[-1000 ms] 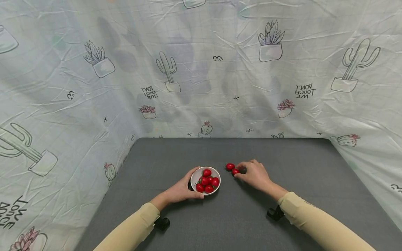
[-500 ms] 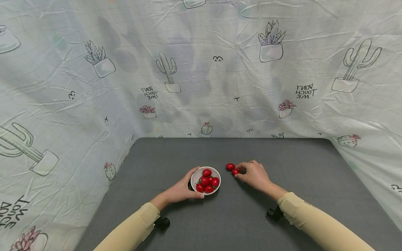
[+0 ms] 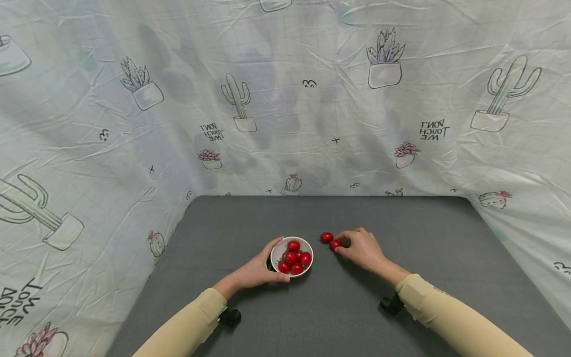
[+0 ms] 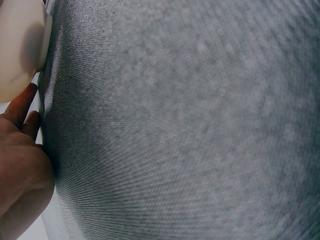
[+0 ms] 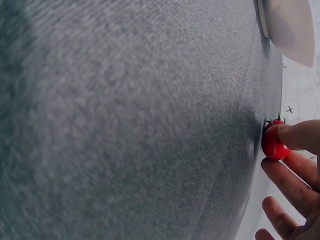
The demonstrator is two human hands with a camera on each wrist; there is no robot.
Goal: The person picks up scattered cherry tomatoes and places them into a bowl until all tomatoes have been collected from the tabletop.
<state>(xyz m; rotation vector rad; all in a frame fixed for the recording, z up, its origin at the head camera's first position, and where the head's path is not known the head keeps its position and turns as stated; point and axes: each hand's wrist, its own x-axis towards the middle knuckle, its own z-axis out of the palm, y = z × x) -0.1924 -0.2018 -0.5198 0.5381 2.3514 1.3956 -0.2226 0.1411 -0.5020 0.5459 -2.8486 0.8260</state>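
Observation:
A small white bowl stands on the grey table, with several red cherry tomatoes inside. My left hand holds the bowl from its left side, thumb at the near side and fingers round the far side. In the left wrist view the bowl's pale outer wall shows above the fingers. To the right of the bowl, my right hand pinches a cherry tomato between thumb and fingers, low at the table surface. Another cherry tomato lies just beyond it, to the left.
The dark grey tabletop reaches back to a pale curtain printed with cacti, which also hangs along both sides. A black wrist mount sits under the left sleeve, and another black mount under the right one.

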